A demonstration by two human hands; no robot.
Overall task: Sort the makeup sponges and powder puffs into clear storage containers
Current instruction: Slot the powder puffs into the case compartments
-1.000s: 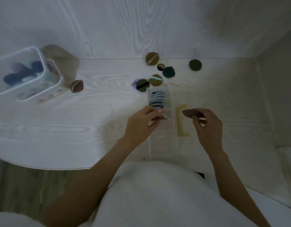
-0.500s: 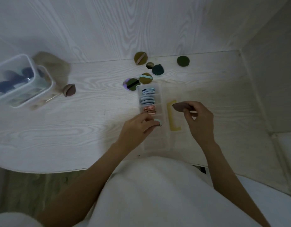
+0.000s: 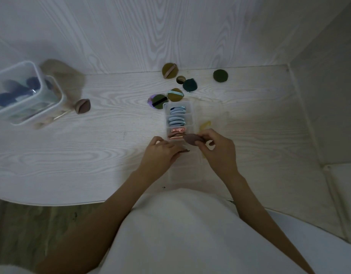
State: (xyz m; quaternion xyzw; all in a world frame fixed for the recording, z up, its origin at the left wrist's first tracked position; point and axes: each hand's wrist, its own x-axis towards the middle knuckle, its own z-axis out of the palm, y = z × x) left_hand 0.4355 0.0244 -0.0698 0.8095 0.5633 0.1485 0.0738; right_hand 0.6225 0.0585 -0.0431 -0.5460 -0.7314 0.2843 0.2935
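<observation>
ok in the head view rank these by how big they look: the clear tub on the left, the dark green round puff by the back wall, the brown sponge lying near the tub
1. clear tub, by far the largest.
2. brown sponge and dark green round puff look about alike; the puff lies farther from the camera, so no ranking between them.

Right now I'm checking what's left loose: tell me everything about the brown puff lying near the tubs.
The brown puff is a rounded, soft-looking pad with a seam or band across its face. It lies alone on the white table, just right of the clear tubs, apart from the other puffs. Neither hand touches it.
</observation>
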